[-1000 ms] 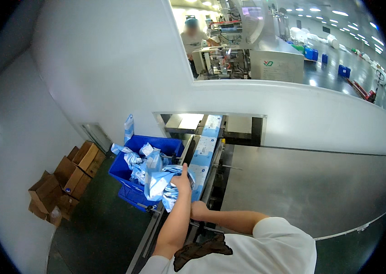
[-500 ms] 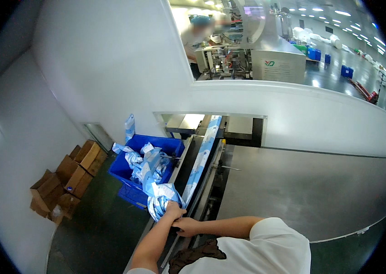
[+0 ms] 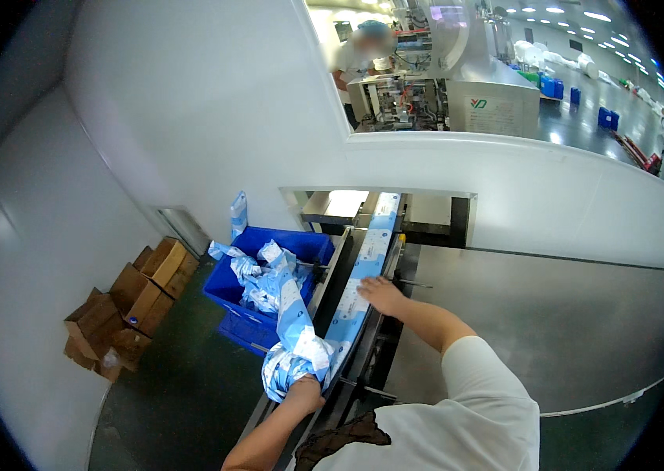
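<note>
My left hand [image 3: 305,392] is closed on a bunched-up wad of blue-and-white printed packaging film [image 3: 289,369] at the near end of the conveyor. From this wad a twisted length of film runs up toward the blue crate. Farther up the belt, my right hand [image 3: 383,296] lies at the right edge of a flat strip of the same film [image 3: 369,255], its fingers stretched out. This strip comes along the conveyor [image 3: 337,275] through an opening in the wall.
Left of the conveyor, a blue crate [image 3: 226,290] holds crumpled film. Opened cardboard boxes [image 3: 139,294] stand by the left wall. A steel table [image 3: 536,314] lies to the right. Behind a window are a machine [image 3: 402,102] and another person [image 3: 367,55].
My right hand has left my left hand and moved up and right to the film strip, its fingers opening out. My left hand still grips the bunched film.
</note>
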`<action>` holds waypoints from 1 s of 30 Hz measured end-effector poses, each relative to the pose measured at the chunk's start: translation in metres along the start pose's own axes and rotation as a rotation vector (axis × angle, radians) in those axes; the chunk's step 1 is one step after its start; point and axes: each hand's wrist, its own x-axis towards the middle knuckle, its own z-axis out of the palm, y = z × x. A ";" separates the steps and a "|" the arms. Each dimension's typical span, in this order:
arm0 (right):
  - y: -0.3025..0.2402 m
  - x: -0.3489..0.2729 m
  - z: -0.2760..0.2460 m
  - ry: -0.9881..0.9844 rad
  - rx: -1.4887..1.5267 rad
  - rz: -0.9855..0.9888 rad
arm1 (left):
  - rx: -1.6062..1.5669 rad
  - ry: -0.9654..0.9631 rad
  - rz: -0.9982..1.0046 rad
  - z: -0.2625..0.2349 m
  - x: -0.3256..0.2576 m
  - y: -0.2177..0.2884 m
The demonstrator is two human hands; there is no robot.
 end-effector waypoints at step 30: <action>-0.087 -0.008 -0.016 -0.203 0.641 0.444 | -2.602 0.677 0.708 -0.115 0.050 0.014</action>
